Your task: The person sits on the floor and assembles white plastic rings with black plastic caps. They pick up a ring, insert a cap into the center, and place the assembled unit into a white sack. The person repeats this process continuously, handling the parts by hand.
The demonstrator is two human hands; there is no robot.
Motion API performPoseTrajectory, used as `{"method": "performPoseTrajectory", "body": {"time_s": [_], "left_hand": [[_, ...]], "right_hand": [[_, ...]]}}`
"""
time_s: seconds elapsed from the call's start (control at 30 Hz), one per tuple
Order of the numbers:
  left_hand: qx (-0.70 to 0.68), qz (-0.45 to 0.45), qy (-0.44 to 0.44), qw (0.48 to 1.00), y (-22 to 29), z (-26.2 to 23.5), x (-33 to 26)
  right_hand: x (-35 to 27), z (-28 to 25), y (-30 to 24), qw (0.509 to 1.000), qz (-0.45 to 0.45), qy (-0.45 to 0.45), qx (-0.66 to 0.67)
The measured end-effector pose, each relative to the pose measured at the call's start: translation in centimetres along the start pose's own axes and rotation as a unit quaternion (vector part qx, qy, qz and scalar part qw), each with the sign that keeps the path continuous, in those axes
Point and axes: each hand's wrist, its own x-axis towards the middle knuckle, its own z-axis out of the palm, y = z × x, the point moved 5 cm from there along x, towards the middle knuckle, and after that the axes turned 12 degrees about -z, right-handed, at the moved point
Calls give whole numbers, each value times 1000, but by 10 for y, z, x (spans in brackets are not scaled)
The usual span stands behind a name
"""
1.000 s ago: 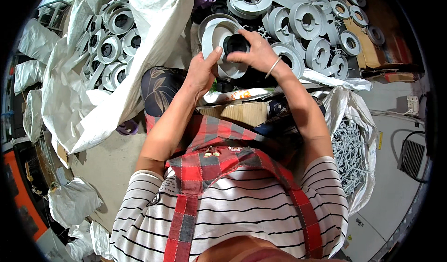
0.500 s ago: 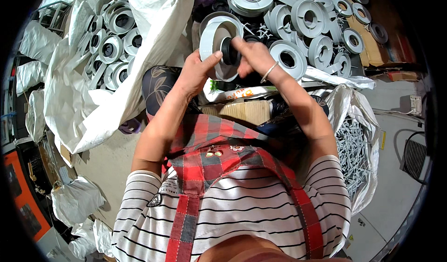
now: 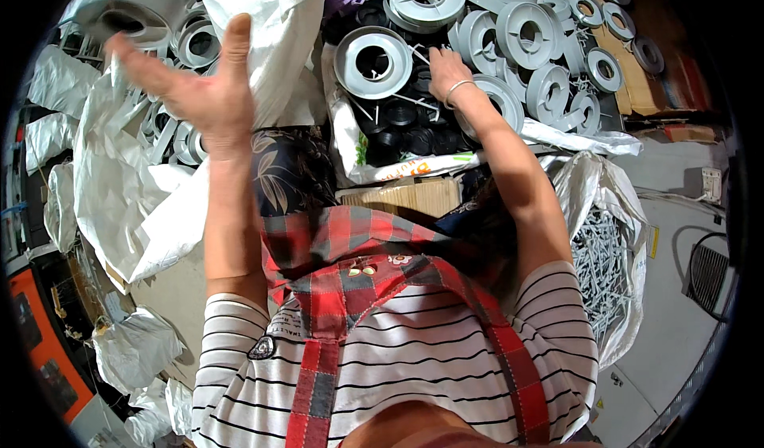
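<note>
Grey plastic discs with round centre holes are lying heaped across the top of the view, and one grey disc (image 3: 372,60) is sitting flat just left of the right hand (image 3: 446,70). That hand is reaching down into a pile of small black caps (image 3: 406,126) held in an open white sack (image 3: 344,142); its fingers are curled down among the parts, and I cannot tell whether they are gripping a cap or only feeling for one. The left hand (image 3: 195,90) is hanging in the air with its grip wide open and empty, palm spread, over a white plastic bag (image 3: 274,42) that is holding more grey discs (image 3: 191,46). Judging by this, a finished piece is already out of the left hand and the fetching of fresh parts is under way. The next move is calling for a firm pinch on a single black cap, with the left hand coming across to the flat disc.
</note>
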Motion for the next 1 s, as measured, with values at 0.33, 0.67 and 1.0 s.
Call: {"method": "performPoseTrajectory", "body": {"time_s": [0.33, 0.67, 1.0], "left_hand": [[28, -565, -351, 747, -213, 179, -191], [-328, -566, -366, 662, -120, 167, -164], [-390, -592, -446, 547, -59, 105, -167]], "right_hand": [[6, 35, 18, 995, 47, -86, -16], [-31, -68, 10, 926, 13, 266, 267], [-49, -64, -68, 945, -191, 139, 227]]}}
